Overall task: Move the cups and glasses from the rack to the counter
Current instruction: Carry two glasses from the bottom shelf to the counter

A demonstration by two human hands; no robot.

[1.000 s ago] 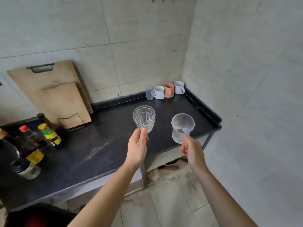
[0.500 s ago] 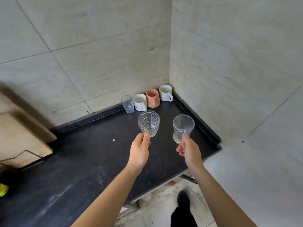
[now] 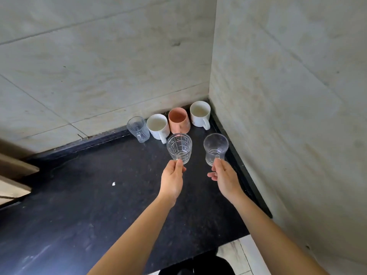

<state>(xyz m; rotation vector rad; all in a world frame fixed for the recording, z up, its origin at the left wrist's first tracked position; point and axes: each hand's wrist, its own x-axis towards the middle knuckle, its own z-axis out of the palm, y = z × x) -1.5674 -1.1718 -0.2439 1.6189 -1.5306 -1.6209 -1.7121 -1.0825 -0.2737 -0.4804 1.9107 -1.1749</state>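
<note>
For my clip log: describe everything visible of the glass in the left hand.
The glass is clear, with a moulded grid on its wall, a wide round rim and a narrower base. It looks empty and upright, mouth up, over the dark counter, just before the pink mug. The left hand pinches it near the base; nothing else seems to touch it.

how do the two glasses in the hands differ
The grid-cut glass has a checkered pattern over its wall; the smooth glass is plain, with rings only near its base. The grid-cut glass is pinched by the left hand, the smooth glass by the right hand. Both are clear, empty, mouth up, over the black counter.
</note>
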